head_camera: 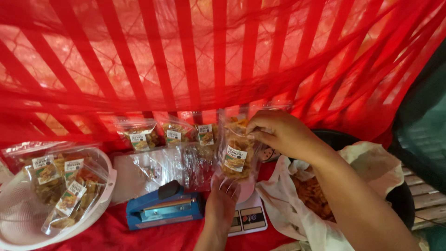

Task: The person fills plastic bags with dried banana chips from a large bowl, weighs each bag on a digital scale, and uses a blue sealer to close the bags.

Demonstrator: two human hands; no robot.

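1. Clear crinkly plastic pouch (236,155) of golden chips with a paper label, held upright above a small white digital scale (248,217), centre of view.
2. Left hand (222,201) cupped under pouch base, grip clamped on it.
3. Right hand (278,132) pinching pouch top, grip clamped.
4. Beside right: cloth-lined black basin (404,197) of loose chips.
5. Left: blue heat sealer (163,209), round white plastic basket (23,218) of filled pouches, on red cloth.

Left hand (222,197) cupped upward; right hand (278,132) pinching, fingers curled.
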